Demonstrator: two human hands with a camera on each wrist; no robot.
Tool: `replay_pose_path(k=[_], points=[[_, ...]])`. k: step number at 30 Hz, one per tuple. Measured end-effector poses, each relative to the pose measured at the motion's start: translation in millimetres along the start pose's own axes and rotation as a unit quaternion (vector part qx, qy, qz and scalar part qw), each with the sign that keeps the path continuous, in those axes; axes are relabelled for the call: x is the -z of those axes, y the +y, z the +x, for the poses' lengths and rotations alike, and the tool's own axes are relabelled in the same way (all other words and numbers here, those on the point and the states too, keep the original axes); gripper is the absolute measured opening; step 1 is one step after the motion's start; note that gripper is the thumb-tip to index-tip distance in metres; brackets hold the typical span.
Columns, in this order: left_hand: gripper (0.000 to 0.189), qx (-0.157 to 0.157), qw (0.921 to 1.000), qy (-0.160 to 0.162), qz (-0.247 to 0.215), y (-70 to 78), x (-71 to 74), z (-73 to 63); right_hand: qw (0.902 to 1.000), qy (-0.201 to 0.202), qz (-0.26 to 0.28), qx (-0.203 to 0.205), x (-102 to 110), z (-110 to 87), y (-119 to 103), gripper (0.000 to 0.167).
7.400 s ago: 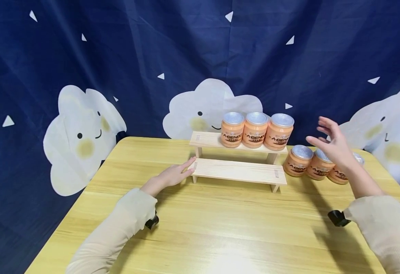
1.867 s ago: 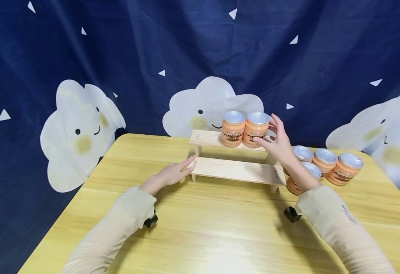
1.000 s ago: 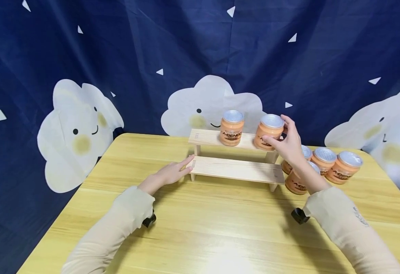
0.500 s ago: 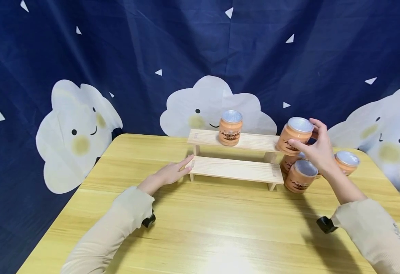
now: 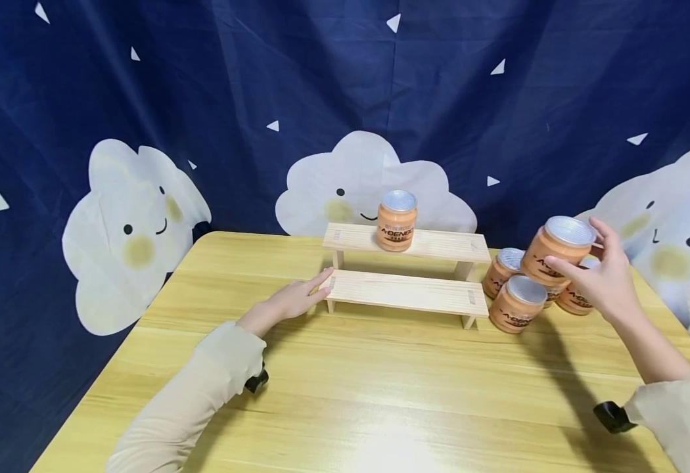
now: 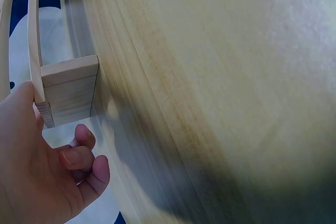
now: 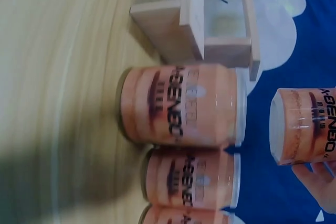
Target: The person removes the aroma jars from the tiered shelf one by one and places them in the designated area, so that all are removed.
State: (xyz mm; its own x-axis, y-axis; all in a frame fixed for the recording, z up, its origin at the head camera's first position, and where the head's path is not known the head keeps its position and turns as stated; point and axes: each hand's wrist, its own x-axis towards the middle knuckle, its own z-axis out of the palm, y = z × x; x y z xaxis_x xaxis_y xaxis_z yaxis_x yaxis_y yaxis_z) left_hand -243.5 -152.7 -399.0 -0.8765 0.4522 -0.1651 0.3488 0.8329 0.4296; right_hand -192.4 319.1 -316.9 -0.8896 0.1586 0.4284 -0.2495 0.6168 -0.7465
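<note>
My right hand [image 5: 608,272] grips an orange jar [image 5: 558,246] with a silver lid, thumb in front and fingers behind. It is held tilted above a cluster of similar jars right of the wooden two-step shelf [image 5: 404,292]. In the right wrist view the held jar [image 7: 304,124] is apart from the standing ones, with part of the hand [image 7: 320,184] visible. My left hand [image 5: 292,299] rests its thumb and index finger on the lower step's left end. In the left wrist view the other fingers [image 6: 79,158] curl loosely beside the shelf leg [image 6: 71,90], holding nothing.
One jar [image 5: 397,220] stands on the upper step, left of its middle. Several more stand on the table, including a front jar [image 5: 518,305] and a back-left jar [image 5: 501,270]; others are partly hidden. A blue cloud-patterned curtain [image 5: 250,79] hangs behind the wooden table [image 5: 345,381].
The upper step held three jars at first and holds one now. My right hand has lifted the middle jar off and carried it right, over the cluster. The left hand has stayed put.
</note>
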Motion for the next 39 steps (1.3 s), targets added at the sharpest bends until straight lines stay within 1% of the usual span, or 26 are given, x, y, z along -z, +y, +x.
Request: replay_pose_path(k=[3, 7, 15, 19, 26, 32, 36, 39], points=[[0.057, 0.001, 1.0, -0.002, -0.002, -0.7, -0.6, 0.2, 1.0, -0.003, -0.002, -0.008, 9.9, -3.8, 5.4, 0.082], [0.057, -0.001, 1.0, -0.002, -0.002, -2.4, -1.5, 1.6, 0.9999, 0.004, -0.015, -0.008, 19.8, -7.5, 11.8, 0.081], [0.057, -0.001, 1.0, 0.001, 0.0, -2.6, -0.8, 2.0, 0.9991, 0.006, -0.037, -0.021, 30.9, -16.2, 25.0, 0.079], [0.056, 0.0, 1.0, 0.001, 0.0, -1.6, -0.4, 1.1, 0.9991, 0.005, -0.038, -0.02, 32.4, -20.9, 32.8, 0.078], [0.057, 0.002, 1.0, -0.002, -0.003, -0.2, 0.0, -0.4, 0.9976, -0.009, -0.056, -0.039, 32.4, -28.9, 46.7, 0.08], [0.056, 0.001, 1.0, -0.001, -0.003, -1.6, -0.9, 0.5, 0.9986, -0.021, -0.041, -0.025, 28.9, -31.5, 58.2, 0.074], [0.056, -0.001, 1.0, -0.003, -0.005, -1.2, -0.8, 0.4, 0.998, -0.043, -0.034, -0.03, 25.4, -32.3, 74.7, 0.076], [0.056, -0.003, 1.0, -0.003, -0.006, -0.2, -0.3, 0.0, 0.9971, -0.048, -0.043, -0.041, 21.2, -32.7, 92.0, 0.075]])
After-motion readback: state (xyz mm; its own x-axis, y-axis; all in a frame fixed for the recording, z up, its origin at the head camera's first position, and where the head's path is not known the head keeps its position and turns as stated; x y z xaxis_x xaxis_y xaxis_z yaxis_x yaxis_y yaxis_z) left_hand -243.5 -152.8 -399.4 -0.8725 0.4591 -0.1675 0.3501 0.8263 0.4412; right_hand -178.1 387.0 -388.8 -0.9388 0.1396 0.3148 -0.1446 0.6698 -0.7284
